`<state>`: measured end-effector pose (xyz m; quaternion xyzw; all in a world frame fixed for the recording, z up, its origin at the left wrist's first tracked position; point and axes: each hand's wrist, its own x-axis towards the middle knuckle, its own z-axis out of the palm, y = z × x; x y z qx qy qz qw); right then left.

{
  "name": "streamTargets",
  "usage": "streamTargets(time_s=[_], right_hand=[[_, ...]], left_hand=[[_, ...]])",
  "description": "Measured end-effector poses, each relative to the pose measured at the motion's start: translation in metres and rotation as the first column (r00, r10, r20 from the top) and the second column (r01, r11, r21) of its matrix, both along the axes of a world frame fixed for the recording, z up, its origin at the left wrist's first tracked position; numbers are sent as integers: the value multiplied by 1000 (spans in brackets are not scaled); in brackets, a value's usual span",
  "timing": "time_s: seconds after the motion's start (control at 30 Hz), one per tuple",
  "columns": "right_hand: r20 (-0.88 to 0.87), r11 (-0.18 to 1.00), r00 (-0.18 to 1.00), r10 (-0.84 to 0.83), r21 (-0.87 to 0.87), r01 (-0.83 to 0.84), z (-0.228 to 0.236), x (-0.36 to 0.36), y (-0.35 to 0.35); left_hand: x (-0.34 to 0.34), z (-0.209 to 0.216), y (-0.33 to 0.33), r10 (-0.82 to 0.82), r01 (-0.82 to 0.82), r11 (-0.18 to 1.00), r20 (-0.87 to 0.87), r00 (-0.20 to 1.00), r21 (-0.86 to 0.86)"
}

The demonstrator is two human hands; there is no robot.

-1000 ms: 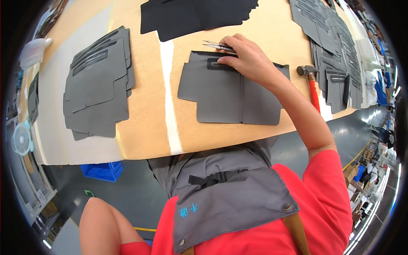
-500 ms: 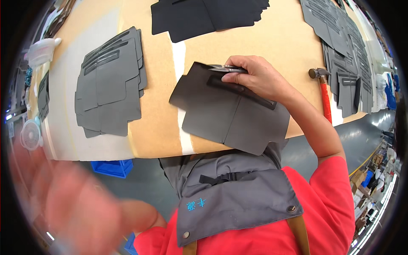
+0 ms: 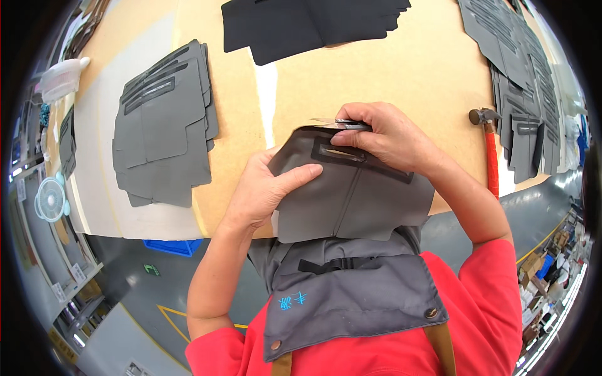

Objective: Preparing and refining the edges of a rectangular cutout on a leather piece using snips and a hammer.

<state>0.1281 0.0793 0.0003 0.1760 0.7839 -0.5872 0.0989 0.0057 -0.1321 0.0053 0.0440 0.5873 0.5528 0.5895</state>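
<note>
A dark grey flat panel (image 3: 313,210) with a black-framed slot lies at the table's near edge, partly over my lap. On its left side my left hand (image 3: 260,188) grips it, thumb on top beside the slot and fingers hidden underneath. My right hand (image 3: 395,138) is closed around small metal thread snips (image 3: 354,125), whose pointed blades stick out to the left above the panel's far edge. The right thumb also presses near the slot's black frame. Between the thumbs, the slot shows a pale gap.
Grey panels lie stacked on the left (image 3: 160,135) and the right (image 3: 511,81); a black stack (image 3: 313,25) sits at the far middle. A red-handled hammer (image 3: 491,156) rests by the right stack. Leftward are a small fan (image 3: 52,199) and a clear plastic container (image 3: 61,80).
My left hand has come in from the lower left and taken hold of the panel. The panel's far edge is now bent upward, and my right hand has shifted slightly nearer and right with the snips.
</note>
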Motion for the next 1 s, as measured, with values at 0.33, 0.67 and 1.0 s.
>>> streamTargets(time_s=[0.33, 0.67, 1.0], right_hand=[[-277, 952, 956, -97, 253, 170, 6, 20, -1], [6, 973, 982, -189, -138, 188, 13, 50, -9], [-9, 969, 981, -195, -156, 191, 13, 43, -18]], left_hand=[[0, 3, 3, 84, -82, 994, 21, 996, -70], [-1, 6, 5, 30, -29, 997, 16, 999, -64], [3, 9, 3, 3, -2, 999, 4, 1000, -41]])
